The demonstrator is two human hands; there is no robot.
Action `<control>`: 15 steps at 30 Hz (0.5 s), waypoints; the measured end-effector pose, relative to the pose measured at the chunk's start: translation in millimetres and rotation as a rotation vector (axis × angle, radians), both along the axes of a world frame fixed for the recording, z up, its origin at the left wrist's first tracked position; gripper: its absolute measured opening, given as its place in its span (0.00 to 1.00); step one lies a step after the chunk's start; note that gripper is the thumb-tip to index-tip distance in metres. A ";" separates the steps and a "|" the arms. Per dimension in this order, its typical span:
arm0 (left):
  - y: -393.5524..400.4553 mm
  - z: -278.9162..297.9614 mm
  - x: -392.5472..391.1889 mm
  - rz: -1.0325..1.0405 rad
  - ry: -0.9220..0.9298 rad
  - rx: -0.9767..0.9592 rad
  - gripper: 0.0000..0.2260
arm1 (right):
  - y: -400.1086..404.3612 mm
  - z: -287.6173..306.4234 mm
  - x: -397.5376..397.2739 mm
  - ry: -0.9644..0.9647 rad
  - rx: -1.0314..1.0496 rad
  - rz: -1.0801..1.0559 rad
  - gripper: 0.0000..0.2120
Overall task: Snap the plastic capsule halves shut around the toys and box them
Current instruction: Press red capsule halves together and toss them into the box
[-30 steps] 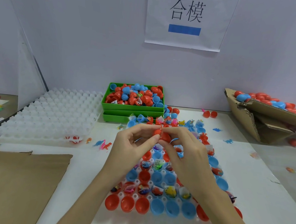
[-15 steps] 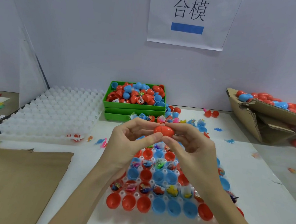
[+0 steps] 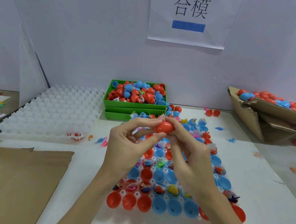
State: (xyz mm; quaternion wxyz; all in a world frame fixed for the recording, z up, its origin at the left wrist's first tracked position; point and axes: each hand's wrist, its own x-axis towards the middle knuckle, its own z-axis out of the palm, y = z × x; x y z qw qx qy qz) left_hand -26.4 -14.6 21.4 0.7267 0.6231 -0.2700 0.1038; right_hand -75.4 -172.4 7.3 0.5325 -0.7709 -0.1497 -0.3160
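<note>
I see both hands pinching the red capsule (image 3: pixel 164 128), long axis crosswise; left hand (image 3: pixel 124 145) and right hand (image 3: pixel 190 149) cap its ends, seemingly closed.

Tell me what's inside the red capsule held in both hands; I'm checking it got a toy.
Nothing inside shows: the red capsule looks closed and opaque, with fingers of both hands wrapped around it. Whether it holds a toy cannot be seen.

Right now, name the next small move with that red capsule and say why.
Probably carry the red capsule right and drop it into the cardboard box. Both the left hand and right hand pinch it, it looks closed, and that box already holds finished capsules.
</note>
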 end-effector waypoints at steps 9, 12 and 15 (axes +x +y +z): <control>4.3 3.5 2.1 -0.071 -0.046 0.031 0.15 | -2.0 6.7 0.4 0.101 0.300 0.032 0.15; 2.9 1.0 2.0 -0.056 -0.029 0.037 0.15 | -2.0 6.3 0.6 0.110 0.230 -0.006 0.15; 1.0 0.3 -0.9 -0.013 -0.012 0.039 0.14 | -2.0 6.0 0.5 0.109 0.215 -0.004 0.16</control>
